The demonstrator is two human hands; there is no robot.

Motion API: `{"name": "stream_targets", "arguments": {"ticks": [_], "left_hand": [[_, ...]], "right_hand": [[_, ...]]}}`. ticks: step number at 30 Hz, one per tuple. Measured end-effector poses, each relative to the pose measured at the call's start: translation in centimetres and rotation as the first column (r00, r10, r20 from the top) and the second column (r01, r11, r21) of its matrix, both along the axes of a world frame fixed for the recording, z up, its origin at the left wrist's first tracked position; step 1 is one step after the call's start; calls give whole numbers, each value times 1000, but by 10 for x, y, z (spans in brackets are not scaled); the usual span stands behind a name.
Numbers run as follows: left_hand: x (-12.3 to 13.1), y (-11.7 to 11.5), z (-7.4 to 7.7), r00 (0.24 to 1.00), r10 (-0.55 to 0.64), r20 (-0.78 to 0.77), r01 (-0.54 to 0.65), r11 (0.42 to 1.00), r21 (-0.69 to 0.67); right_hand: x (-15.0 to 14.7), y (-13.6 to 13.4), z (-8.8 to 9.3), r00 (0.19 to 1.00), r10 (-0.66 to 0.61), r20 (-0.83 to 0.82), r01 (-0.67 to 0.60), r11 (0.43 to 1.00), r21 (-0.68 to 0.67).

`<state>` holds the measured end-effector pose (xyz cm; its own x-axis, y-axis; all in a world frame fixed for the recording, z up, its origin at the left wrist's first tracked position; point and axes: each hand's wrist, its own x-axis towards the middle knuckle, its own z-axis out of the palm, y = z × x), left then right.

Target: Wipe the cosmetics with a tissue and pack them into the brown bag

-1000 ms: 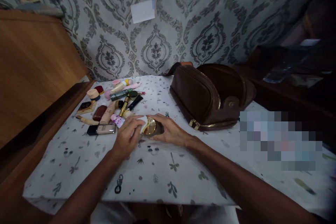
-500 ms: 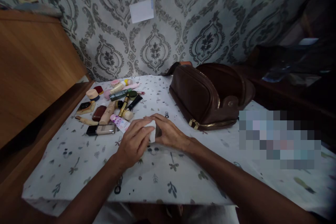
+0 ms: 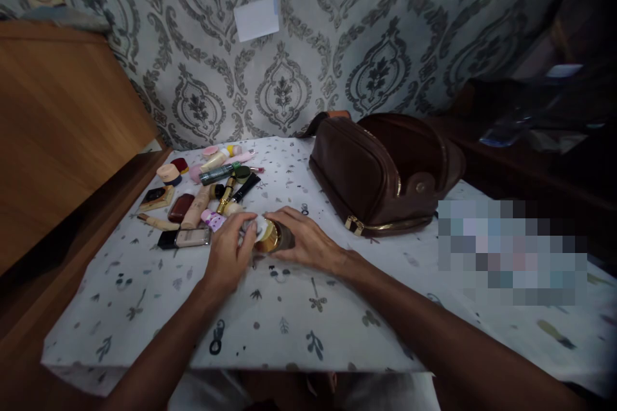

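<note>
Above the middle of the table, my right hand (image 3: 306,237) is wrapped round a small container with a shiny gold end (image 3: 272,241), which points left. Its darker body is mostly covered by the fingers. My left hand (image 3: 232,244) is closed on a small white cloth (image 3: 261,228) beside that gold end; whether the cloth touches it I cannot tell. Left of both hands lies a group of cosmetics: a purple-and-white tube (image 3: 213,219), a foundation bottle (image 3: 193,237), a beige tube (image 3: 196,207) and a dark red case (image 3: 182,208).
A brown leather bag (image 3: 354,170) stands unzipped at the right back. The patterned tablecloth (image 3: 284,327) covers the table. A wooden panel (image 3: 62,122) rises at the left, the papered wall (image 3: 284,90) at the back. A pixelated patch hides something at the right.
My left hand has moved left with the white cloth, away from my right hand, uncovering the container's gold end. My right hand stays nearly where it was.
</note>
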<state>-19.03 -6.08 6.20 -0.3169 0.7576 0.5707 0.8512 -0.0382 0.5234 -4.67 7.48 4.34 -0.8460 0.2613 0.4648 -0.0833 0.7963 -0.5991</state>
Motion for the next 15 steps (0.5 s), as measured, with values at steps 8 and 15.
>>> {"name": "stream_targets", "arguments": {"ticks": [8, 15], "left_hand": [[-1, -1, -2, 998, 61, 27, -56, 989, -138], [3, -4, -8, 988, -1, -157, -6, 999, -44]], "right_hand": [[0, -1, 3, 992, -112, 64, 118, 989, -85], [0, -2, 2, 972, -208, 105, 214, 976, -46]]}}
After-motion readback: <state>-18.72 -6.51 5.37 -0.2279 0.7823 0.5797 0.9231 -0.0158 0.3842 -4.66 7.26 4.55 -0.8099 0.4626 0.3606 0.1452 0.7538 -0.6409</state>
